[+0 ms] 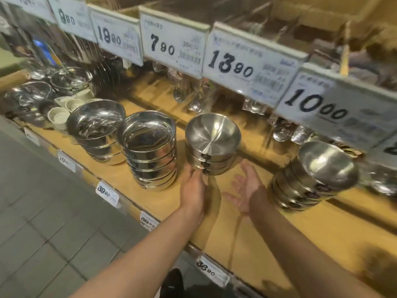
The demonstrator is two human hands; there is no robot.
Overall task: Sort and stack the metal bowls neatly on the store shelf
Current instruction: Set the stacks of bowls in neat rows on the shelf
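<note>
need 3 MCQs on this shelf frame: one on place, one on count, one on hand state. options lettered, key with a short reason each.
1. Where does the short matte stack stand?
A. Between the tall shiny stack and the leaning stack
B. On the floor
C. Left of the white cups

2. How many bowl stacks stand on the wooden shelf in the front row?
A. Two
B. Four
C. Seven

3. What is the right hand doing?
A. Gripping a bowl
B. Open, palm up, holding nothing
C. Pointing at a price tag

Key:
1 A, it has a stack on either side.
2 B, counting the leftmost stack as well.
3 B, its fingers are spread and clear of the bowls, while the left hand touches the short stack's base.
</note>
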